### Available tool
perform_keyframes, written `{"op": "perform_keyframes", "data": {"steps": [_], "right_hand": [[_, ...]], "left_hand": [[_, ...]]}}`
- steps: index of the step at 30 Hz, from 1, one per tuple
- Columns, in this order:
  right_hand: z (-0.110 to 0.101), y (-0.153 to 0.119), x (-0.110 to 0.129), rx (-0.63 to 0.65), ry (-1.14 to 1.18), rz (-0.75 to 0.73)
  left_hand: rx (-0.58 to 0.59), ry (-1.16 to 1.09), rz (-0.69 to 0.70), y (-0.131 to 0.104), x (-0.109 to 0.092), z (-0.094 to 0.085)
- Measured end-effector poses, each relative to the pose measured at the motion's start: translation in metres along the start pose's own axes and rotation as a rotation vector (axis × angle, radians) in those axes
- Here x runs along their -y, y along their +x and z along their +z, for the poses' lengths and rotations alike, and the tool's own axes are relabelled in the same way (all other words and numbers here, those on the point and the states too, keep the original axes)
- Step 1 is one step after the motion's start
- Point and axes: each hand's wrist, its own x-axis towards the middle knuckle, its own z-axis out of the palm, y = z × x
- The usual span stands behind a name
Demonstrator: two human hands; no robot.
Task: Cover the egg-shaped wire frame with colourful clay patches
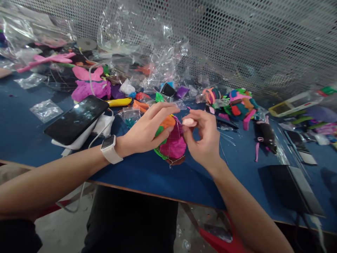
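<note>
My left hand (147, 131) lies over a round piece of coloured modelling clay (173, 144), its fingers stretched out and the thumb touching the piece. The clay is magenta, orange and green, with thin wire or thread across its face and brown at the near edge. Just right of it, my right hand (204, 138) pinches a small lump of pale pink clay (189, 122) between thumb and fingers. Part of the round piece is hidden under my left hand.
A phone (76, 119) rests on a white object at left, beside a cable. Plastic bags (158, 66) and clay packets line the back below a perforated metal panel (237, 38). To the right are a multicoloured clay figure (240, 103), a dark clay figure (266, 135) and a black box (292, 188).
</note>
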Motion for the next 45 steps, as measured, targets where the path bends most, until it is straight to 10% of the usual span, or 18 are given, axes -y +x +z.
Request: {"op": "perform_keyframes", "data": {"steps": [9, 20, 45], "right_hand": [[-0.001, 0.011, 0.020, -0.060, -0.182, -0.327], [-0.001, 0.007, 0.021, -0.111, 0.034, -0.065], [0.002, 0.004, 0.020, -0.037, -0.127, -0.171]], "left_hand": [[0.037, -0.008, 0.115, 0.004, 0.004, 0.000], [-0.011, -0.034, 0.083, 0.006, 0.003, -0.002], [0.044, 0.030, -0.026, 0.005, -0.002, -0.003]]}}
